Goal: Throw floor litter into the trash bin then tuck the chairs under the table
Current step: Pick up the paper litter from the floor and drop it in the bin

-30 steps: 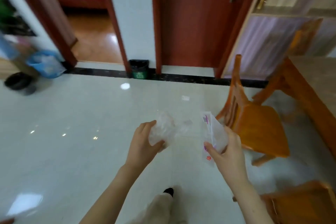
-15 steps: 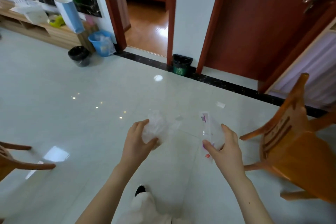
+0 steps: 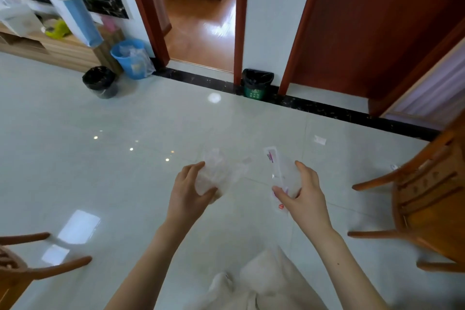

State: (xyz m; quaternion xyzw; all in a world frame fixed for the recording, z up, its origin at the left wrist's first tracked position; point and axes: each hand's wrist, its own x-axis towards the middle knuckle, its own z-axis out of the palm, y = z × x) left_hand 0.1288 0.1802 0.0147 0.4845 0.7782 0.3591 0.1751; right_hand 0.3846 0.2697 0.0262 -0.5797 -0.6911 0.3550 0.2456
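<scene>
The left hand (image 3: 187, 191) curls shut around a crumpled clear plastic bag (image 3: 219, 173), soft and wrinkly, held above a glossy pale tile floor (image 3: 113, 158). The right hand (image 3: 305, 195) pinches a flat, see-through wrapper (image 3: 281, 175) w/ small red and purple print. 1 white scrap (image 3: 320, 139) lies on the tiles ahead. A green bin (image 3: 256, 84) w/ black liner sits by the wall between 2 doorways. Orange wooden chairs stand right (image 3: 427, 206) and left (image 3: 22, 262).

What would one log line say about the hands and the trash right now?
left hand: holds crumpled clear plastic | right hand: holds clear wrapper | bins ahead: green bin, blue bin, black bin | floor scrap left
</scene>
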